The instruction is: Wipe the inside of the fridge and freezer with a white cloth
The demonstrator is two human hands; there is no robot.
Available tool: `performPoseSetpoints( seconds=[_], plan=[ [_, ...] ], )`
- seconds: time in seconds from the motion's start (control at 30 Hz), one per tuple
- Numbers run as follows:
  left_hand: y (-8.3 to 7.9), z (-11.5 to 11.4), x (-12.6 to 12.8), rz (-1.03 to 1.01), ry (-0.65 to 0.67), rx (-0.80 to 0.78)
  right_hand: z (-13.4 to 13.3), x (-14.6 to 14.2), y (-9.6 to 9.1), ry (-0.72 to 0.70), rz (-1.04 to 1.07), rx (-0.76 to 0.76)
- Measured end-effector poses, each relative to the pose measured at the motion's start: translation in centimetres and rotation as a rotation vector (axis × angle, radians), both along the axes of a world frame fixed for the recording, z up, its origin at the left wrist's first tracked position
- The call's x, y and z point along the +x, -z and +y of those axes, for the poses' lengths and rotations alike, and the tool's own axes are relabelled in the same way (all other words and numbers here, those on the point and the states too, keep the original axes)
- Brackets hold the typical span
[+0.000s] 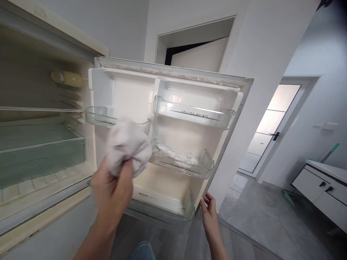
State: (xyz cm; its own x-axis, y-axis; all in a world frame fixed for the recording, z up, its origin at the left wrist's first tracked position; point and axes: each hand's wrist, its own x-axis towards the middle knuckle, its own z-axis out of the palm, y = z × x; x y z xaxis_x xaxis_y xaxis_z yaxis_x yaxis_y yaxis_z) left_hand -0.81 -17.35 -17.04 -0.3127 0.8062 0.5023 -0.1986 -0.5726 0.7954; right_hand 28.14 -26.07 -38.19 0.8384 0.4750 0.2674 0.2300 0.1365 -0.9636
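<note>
Left hand [112, 193] clutches a crumpled white cloth [127, 144] against the inner panel of the open refrigerator door [130, 90], partly covering a clear door bin [94, 116]. Right hand [209, 211] grips the door's lower outer corner.

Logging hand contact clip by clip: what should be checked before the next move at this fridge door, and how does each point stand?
1. Grip of left hand on cloth: ok, bunched in the fingers.
2. Contact of cloth with door lining: cannot tell, hidden behind the cloth.
3. Hold of right hand on door's lower corner: ok.
4. Opening of door: ok, swung wide.
5. Emptiness of middle pocket: not ok, something white lies inside.
</note>
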Motion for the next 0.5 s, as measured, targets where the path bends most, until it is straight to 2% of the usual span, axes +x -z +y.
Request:
performPoseSetpoints(
  seconds=[0.1, 0.2, 0.3, 0.37, 0.43, 0.5],
  plan=[
    [-0.8, 1.3, 1.2, 0.515, -0.075, 0.372, 0.1, 0.0, 0.3, 0.015, -0.011, 0.006],
    [-1.0, 2.2, 2.2, 0.634, -0.088, 0.512, 0.2, -0.1, 0.1, 0.012, -0.007, 0.013],
    [-1.2, 2.5, 2.3, 0.624, -0.07, 0.493, 0.3, -0.4, -0.5, 0.004, 0.007, 0.018],
    [-1.5, 2.7, 1.9, 0.569, 0.005, 0.406, 0.3, -0.5, -0.8, 0.007, 0.004, 0.023],
    [-1.6, 3.3, 1.4, 0.384, 0.113, 0.235, 0.2, -0.6, -1.0, 0.003, -0.001, 0.034],
    [-1.4, 4.1, 0.5, 0.05, 0.201, 0.052, 0.1, -0.5, -0.9, -0.015, -0.004, 0.048]
  ],
)
